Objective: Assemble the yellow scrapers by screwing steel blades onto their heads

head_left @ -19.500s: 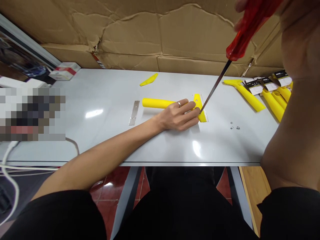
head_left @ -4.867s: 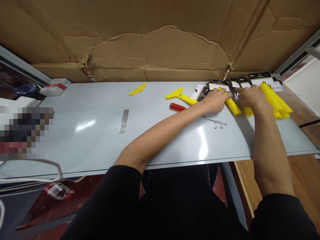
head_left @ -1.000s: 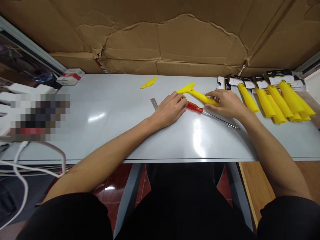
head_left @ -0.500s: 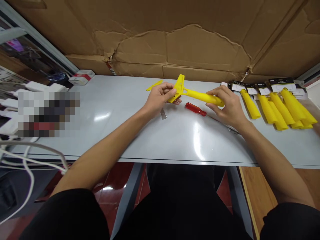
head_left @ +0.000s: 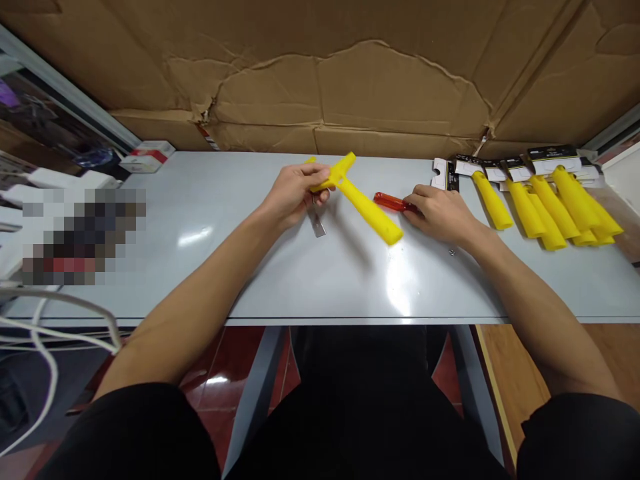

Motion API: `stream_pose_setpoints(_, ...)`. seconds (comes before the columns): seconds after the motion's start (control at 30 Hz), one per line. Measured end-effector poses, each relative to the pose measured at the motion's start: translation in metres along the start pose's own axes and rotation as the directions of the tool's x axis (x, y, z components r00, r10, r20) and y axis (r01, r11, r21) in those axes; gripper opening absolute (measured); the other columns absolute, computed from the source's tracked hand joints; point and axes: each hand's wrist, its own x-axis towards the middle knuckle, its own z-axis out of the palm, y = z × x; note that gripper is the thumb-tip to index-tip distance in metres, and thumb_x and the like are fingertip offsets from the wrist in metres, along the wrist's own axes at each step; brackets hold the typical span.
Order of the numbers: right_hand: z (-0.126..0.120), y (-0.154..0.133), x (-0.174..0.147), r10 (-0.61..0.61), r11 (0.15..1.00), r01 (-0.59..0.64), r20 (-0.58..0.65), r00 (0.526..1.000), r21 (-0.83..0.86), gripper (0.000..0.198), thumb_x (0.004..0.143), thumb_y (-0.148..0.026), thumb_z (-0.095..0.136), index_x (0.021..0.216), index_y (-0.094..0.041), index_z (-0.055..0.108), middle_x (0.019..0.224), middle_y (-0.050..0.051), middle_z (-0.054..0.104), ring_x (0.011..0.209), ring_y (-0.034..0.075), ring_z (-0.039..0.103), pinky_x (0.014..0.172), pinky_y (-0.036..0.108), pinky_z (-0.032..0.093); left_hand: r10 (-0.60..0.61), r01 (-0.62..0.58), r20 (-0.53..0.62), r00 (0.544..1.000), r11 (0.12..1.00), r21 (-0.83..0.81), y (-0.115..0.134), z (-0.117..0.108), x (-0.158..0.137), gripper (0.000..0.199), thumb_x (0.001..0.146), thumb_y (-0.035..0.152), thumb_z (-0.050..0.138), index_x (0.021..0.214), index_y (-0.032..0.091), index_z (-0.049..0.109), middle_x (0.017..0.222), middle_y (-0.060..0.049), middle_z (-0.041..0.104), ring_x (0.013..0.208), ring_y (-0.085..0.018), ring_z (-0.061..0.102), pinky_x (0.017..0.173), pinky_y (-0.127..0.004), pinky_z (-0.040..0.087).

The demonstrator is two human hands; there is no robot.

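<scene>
My left hand (head_left: pixel 293 193) is closed on the head of a yellow plastic scraper (head_left: pixel 370 210), a T-shaped piece whose round handle slants toward me and to the right, above the table. Partly hidden below that hand, a thin metal blade (head_left: pixel 317 225) lies on the tabletop. Just behind the fingers shows the tip of another yellow piece (head_left: pixel 311 160). At the right, my right hand (head_left: pixel 440 210) has its fingers around a screwdriver with a red handle (head_left: pixel 389 201); its shaft is hidden under the hand. Small screws (head_left: pixel 452 253) lie by the right wrist.
Several yellow handles (head_left: pixel 543 207) with black-and-white cards lie at the right of the grey table (head_left: pixel 280 287). Cardboard (head_left: pixel 390 87) stands along the back edge. A small red-and-white box (head_left: pixel 147 157) sits at the back left, with white cables (head_left: pixel 50 360) nearer me.
My right hand has let go of the scraper's handle and come down onto the screwdriver. The scraper, held by the left hand alone, has swung its handle end toward me.
</scene>
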Motion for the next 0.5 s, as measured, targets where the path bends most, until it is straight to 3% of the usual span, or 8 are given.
stream_pose_setpoints(0.1,-0.004,0.013,0.000,0.006,1.000,-0.009,-0.121,0.993,-0.023,0.051,0.109,-0.048,0.042,0.138,-0.021,0.072,0.132,0.014,0.067,0.113,0.024,0.063,0.085,0.032,0.041,0.005,-0.022,0.098,0.995,0.985,0.171,-0.011,0.016,-0.007,0.012,0.090,0.025,0.078,0.091,0.014,0.082,0.074,-0.004,0.073,0.049,-0.008,0.052,0.048,-0.022,0.040)
stream_pose_setpoints(0.2,-0.014,0.024,-0.002,0.066,0.996,-0.045,-0.312,0.948,0.074,0.053,0.110,-0.048,0.037,0.139,-0.019,0.070,0.131,0.016,0.067,0.111,0.022,0.064,0.090,0.034,0.045,0.088,-0.124,0.109,0.990,0.913,0.389,-0.024,0.029,-0.008,0.014,0.091,0.025,0.073,0.091,0.018,0.085,0.073,-0.002,0.074,0.057,-0.011,0.056,0.058,-0.026,0.044)
stream_pose_setpoints(0.27,-0.020,0.028,-0.003,0.142,0.978,-0.063,-0.411,0.901,0.198,0.055,0.111,-0.053,0.035,0.135,-0.018,0.070,0.126,0.016,0.069,0.105,0.020,0.063,0.092,0.035,0.047,0.168,-0.209,0.123,0.978,0.812,0.546,-0.029,0.035,-0.007,0.018,0.093,0.023,0.070,0.091,0.021,0.087,0.084,-0.002,0.080,0.074,-0.016,0.066,0.074,-0.030,0.051)
stream_pose_setpoints(0.37,-0.023,0.032,-0.002,0.264,0.921,-0.083,-0.456,0.850,0.380,0.056,0.111,-0.060,0.032,0.129,-0.021,0.068,0.123,0.015,0.071,0.099,0.018,0.061,0.093,0.036,0.050,0.252,-0.287,0.163,0.954,0.611,0.738,-0.034,0.038,-0.004,0.023,0.098,0.024,0.066,0.100,0.024,0.089,0.102,-0.004,0.084,0.102,-0.025,0.070,0.097,-0.038,0.052)
stream_pose_setpoints(0.43,-0.022,0.036,0.000,0.316,0.871,-0.049,-0.481,0.818,0.488,0.055,0.110,-0.063,0.036,0.126,-0.021,0.068,0.118,0.014,0.072,0.093,0.016,0.058,0.089,0.035,0.048,0.277,-0.310,0.187,0.943,0.516,0.798,-0.036,0.038,-0.003,0.027,0.101,0.026,0.063,0.106,0.025,0.089,0.107,-0.006,0.085,0.110,-0.027,0.068,0.103,-0.042,0.051)
stream_pose_setpoints(0.5,-0.019,0.041,0.003,0.355,0.811,0.030,-0.534,0.767,0.584,0.057,0.107,-0.066,0.043,0.123,-0.017,0.069,0.110,0.014,0.071,0.084,0.013,0.054,0.084,0.033,0.045,0.296,-0.331,0.205,0.933,0.480,0.813,-0.039,0.037,-0.001,0.030,0.105,0.027,0.059,0.112,0.023,0.088,0.109,-0.008,0.083,0.113,-0.028,0.067,0.105,-0.044,0.052)
